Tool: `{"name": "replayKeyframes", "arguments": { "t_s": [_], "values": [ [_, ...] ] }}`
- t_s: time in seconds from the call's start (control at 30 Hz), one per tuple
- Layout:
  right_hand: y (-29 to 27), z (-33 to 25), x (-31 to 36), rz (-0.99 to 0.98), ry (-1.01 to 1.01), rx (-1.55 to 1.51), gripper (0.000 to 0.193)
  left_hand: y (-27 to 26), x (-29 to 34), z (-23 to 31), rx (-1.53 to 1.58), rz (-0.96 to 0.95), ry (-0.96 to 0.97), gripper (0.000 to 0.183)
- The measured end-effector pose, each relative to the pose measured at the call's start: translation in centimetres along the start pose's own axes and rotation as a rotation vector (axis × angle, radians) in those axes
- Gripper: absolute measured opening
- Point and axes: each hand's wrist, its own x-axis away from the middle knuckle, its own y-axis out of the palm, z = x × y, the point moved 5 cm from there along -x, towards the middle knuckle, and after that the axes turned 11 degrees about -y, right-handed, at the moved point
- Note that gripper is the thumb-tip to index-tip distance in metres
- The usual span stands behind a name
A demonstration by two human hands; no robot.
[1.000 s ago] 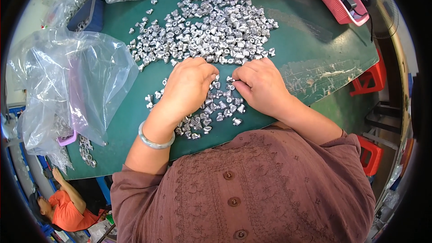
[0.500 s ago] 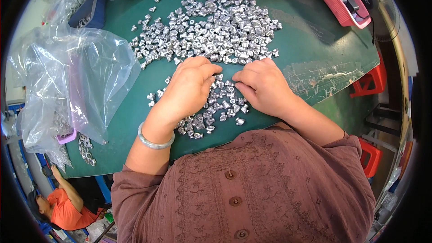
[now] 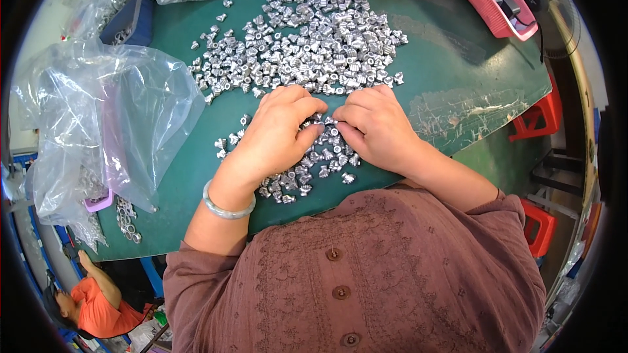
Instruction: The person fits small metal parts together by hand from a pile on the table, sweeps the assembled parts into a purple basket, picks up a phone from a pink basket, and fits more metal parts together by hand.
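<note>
Silvery ribbed metal parts (image 3: 340,39), small and hollow, are heaped across the far middle of a green table. A smaller scatter of the same metal parts (image 3: 302,173) lies closer to me, beneath and between my hands. My left hand (image 3: 278,127), a pale bangle on its wrist, has its thumb and forefinger curled round a small metal part at the scatter's far side. Facing it, almost fingertip to fingertip, my right hand (image 3: 376,124) pinches at a small metal part too. My palms and other fingers hide some of the pieces.
Clear plastic bags (image 3: 140,91) cover the left of the table, by a blue bin (image 3: 127,19). A pink basket (image 3: 484,0) stands far right, near a fan (image 3: 556,6). Red stools (image 3: 540,114) are beyond the right edge. A person in orange (image 3: 101,307) sits lower left.
My hands have come closer together over the near scatter. My left thumb and forefinger, pressed near each other before, now reach round a part; my right fingertips have shifted slightly left and down.
</note>
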Motion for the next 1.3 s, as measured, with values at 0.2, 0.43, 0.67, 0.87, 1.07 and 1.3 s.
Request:
{"name": "replayKeyframes", "arguments": {
  "t_s": [0.2,0.43,0.67,0.87,1.07,1.3],
  "values": [
    [-0.8,-0.4,-0.2,0.195,-0.085,0.026,0.015,-0.4,-0.1,0.7,0.072,0.081,0.039,0.025],
    [-2.4,-2.1,-1.5,0.295,-0.199,0.219,0.019,-1.1,0.0,0.2,0.366,0.106,-0.051,0.017],
    [-2.9,-2.6,-1.9,0.356,-0.265,0.274,0.020,-1.2,0.1,-0.1,0.547,0.094,-0.052,0.018],
    [-3.1,-2.8,-1.9,0.373,-0.277,0.277,0.018,-1.2,0.1,0.0,0.603,0.102,-0.039,0.023],
    [-2.9,-2.5,-1.7,0.351,-0.263,0.257,0.017,-1.3,-0.1,0.2,0.609,0.061,-0.058,0.022],
    [-4.0,1.3,-2.1,0.143,-0.096,0.261,0.015,-1.5,0.5,0.6,-0.004,0.042,0.049,0.020]
  ]
}}
